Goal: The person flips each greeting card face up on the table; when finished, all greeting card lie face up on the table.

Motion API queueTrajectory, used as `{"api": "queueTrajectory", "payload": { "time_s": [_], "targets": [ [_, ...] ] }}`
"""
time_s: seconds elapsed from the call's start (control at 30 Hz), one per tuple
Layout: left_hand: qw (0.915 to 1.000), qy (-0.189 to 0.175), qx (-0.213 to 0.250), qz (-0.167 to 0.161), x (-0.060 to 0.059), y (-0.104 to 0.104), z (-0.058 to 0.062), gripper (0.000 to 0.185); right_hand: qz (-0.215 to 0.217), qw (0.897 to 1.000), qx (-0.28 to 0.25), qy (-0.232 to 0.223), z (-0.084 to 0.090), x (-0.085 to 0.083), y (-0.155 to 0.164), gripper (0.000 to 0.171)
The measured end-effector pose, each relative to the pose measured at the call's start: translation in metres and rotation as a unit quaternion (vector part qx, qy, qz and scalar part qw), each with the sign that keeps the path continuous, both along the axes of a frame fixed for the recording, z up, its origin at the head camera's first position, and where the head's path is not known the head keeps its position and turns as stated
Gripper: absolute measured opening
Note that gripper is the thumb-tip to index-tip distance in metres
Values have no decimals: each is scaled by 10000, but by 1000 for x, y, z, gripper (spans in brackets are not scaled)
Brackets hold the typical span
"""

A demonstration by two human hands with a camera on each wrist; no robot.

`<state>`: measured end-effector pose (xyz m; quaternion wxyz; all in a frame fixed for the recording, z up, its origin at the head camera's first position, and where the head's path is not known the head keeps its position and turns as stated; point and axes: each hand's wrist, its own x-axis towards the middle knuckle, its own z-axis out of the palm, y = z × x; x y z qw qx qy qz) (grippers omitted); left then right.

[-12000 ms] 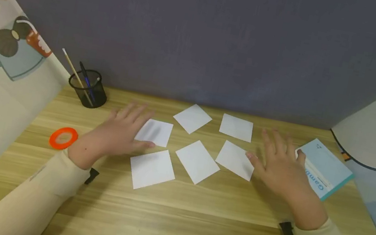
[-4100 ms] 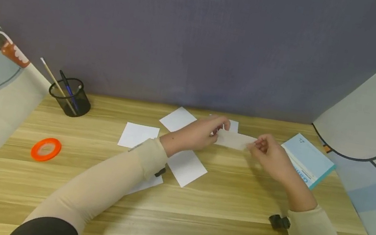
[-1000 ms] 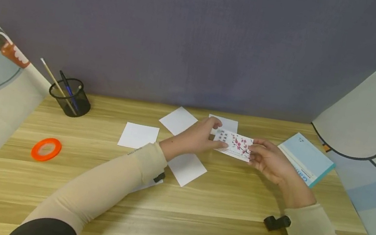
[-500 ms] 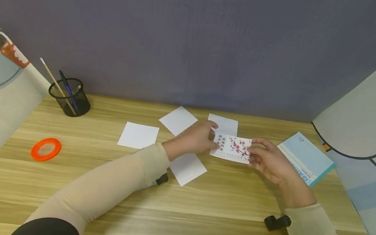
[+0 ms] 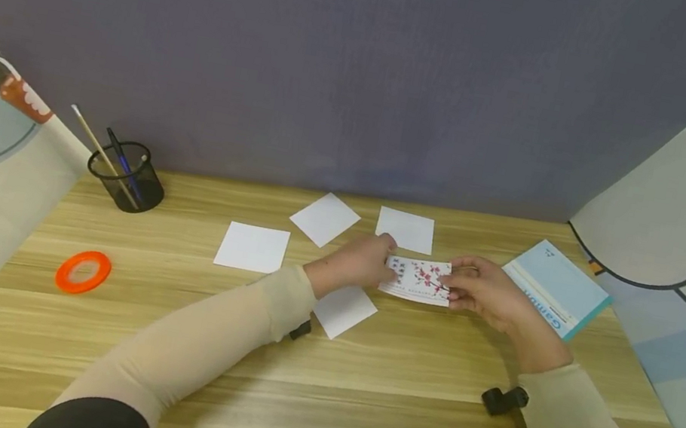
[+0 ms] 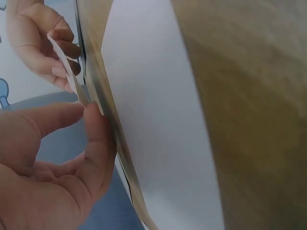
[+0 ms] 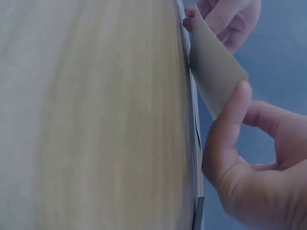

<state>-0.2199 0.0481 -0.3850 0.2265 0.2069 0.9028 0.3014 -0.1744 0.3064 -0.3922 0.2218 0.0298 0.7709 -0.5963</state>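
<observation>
We hold a small card [image 5: 419,280] with pink flowers and some tiny writing on it. It is up off the wooden desk [image 5: 349,414], near the middle, a bit toward the back. Our left hand [image 5: 356,262] pinches the left end of the card with thumb and fingers. Our right hand [image 5: 482,291] pinches the right end the same way. In the left wrist view we see the card [image 6: 67,72] from its thin edge, with our thumb pressed on it. In the right wrist view the plain back of the card [image 7: 216,79] shows between both hands.

White paper squares lie flat on the desk around our hands. One square [image 5: 345,311] is just below our left hand, and our arm covers part of it. One square [image 5: 405,230] lies behind the card, one [image 5: 324,218] lies tilted to the left of that, and one [image 5: 252,247] lies farther left.

A light blue booklet [image 5: 556,287] lies near our right hand. A black mesh pen cup [image 5: 126,174] with pens stands at the back left. An orange tape ring [image 5: 83,271] lies on the left side of the desk.
</observation>
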Motion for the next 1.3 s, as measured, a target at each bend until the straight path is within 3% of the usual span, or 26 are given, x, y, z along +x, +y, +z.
{"api": "queueTrajectory", "payload": {
  "time_s": [0.23,0.4,0.67,0.87,1.3],
  "targets": [
    [9957,697,-569,-196,7,4,1,60,203,9956,918,51,-1,-5,-6,70],
    [9909,962,-859,-385,10,7,2,58,355,9883,1471,171,1,-6,-9,69],
    [9850,1264,-1002,-616,12,9,-1,31,554,9764,2043,430,3,-8,-15,60],
    [9784,1549,-1145,-753,12,10,-3,31,619,9714,2235,514,5,-7,-16,59],
    [9795,1523,-1080,-761,16,10,1,39,807,9680,2313,547,6,-6,-16,65]
  ]
}}
